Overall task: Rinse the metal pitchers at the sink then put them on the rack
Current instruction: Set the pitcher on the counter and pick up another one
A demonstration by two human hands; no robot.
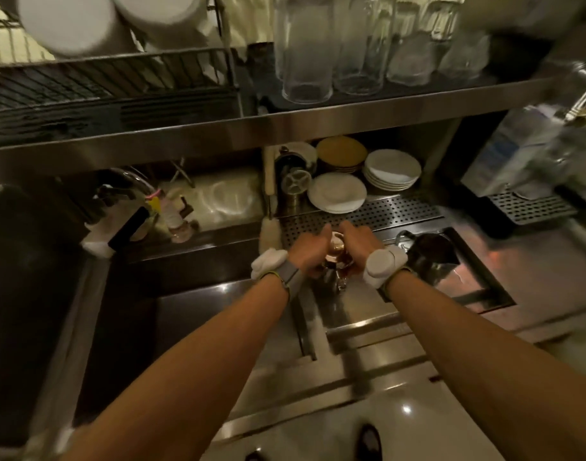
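A small metal pitcher (335, 257) sits between my two hands, just in front of the perforated drain tray (401, 214). My left hand (310, 252) grips its left side with the thumb raised. My right hand (356, 242) wraps round its right side. The pitcher's body is mostly hidden by my fingers; only its rim and a lower part show. A second, larger metal pitcher (431, 252) stands to the right in a recessed basin, untouched. The wire dish rack (112, 84) is on the upper shelf at the left.
Stacked plates (391, 169) and a metal strainer part (295, 181) stand behind the drain tray. Tall glasses (306, 61) line the upper shelf. The sink (185, 314) lies left of my hands, with a faucet (125, 184) and bottles at its back. A milk carton (511, 154) is at right.
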